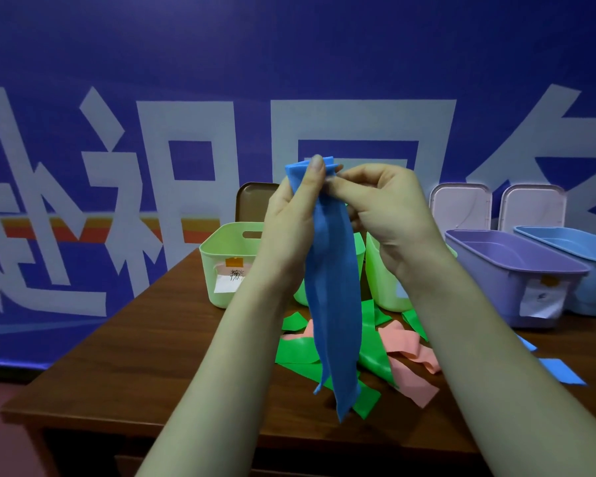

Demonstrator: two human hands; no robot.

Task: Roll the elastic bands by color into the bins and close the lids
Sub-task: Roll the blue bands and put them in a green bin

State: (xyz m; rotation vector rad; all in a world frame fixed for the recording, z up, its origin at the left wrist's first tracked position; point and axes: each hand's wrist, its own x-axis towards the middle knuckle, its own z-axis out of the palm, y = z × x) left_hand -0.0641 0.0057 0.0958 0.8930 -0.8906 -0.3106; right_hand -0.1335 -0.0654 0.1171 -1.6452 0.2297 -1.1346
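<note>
Our forearms reach up from the near edge, and our left hand (289, 222) and right hand (389, 215) meet above and just right of the pale green plastic bin with a handle slot (221, 270), which we take as our marker. Both hands pinch the top end of a long, flat blue elastic band (334, 304). The left thumb and fingers clamp it from the left, and the right fingertips nip the small fold at its upper edge. From that grip the band hangs free, its tail dangling lower than the green bin and nearer to us, over a loose heap of green and pink bands (393, 342) on the brown wooden table (135, 356). We judge the band light, limp and stretchy, probably a little grippy. It will not keep a shape, so a roll may spring loose unless held tight. We think the best hold is at the end's two edges, as now, letting the hanging length keep it straight. Far right of the green bin stands the open light blue plastic bin (572, 241), its likely home.
</note>
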